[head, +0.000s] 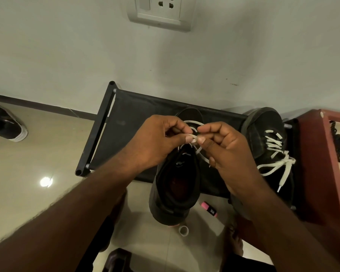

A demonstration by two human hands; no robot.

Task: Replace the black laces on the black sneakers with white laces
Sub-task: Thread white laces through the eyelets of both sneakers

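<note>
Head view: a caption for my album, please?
Left hand and right hand pinch a white lace over one black sneaker; the second sneaker is laced white.

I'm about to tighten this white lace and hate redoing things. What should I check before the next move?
1. Left hand and right hand both pinch the white lace: ok.
2. Lace through every eyelet of the near sneaker: cannot tell, the hands cover them.
3. Lace ends even: cannot tell.
4. Near sneaker sits fully on the shoe rack: not ok, its heel hangs past the front edge.
5. Other sneaker white-laced and tied: ok.
</note>
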